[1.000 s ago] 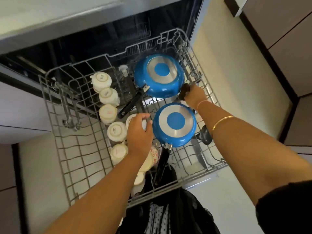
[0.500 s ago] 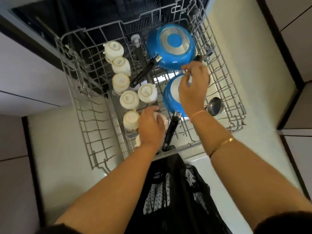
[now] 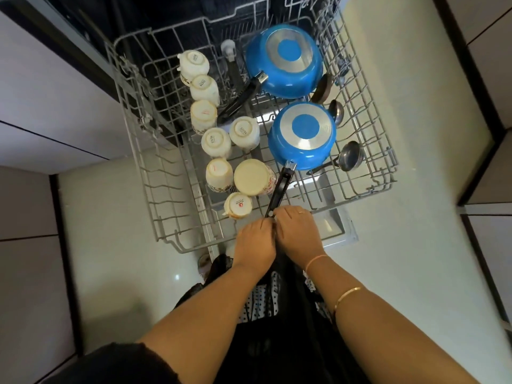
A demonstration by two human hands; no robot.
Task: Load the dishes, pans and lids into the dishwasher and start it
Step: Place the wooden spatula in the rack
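1. Room: pale floor (image 3: 110,217), with flat cabinet fronts (image 3: 33,134) on the left and right. An open dishwasher (image 3: 166,12) stands at the far edge, dark inside.
2. Rack: a wire rack (image 3: 166,195) is drawn out toward the near side, above the floor.
3. Contents: the far pan (image 3: 285,59) and the near pan (image 3: 303,134) are both blue and base up, in the right half. The cream cups (image 3: 216,141) stand base up in two rows left of the pans. A ladle (image 3: 349,156) lies just right of the near pan.
4. Change: half a second ago the right hand lay over the near pan and the left hand was on a cup. Both have since drawn back to the rack's near rim, and the pan and cups now stand free of the hands.
5. Hands: the left hand (image 3: 256,239) and the right hand (image 3: 297,234) touch side by side at the near rim. They are just beside the end of the near pan's handle (image 3: 281,187). The fingers curl down with their tips hidden. Whether either grip closes on the rim, on the handle end or on nothing cannot be told.
6. Judgement: placing in this rack looks finished, and sliding it in probably comes next. The handle reaches the near rim and may need watching. The start step is not yet done.
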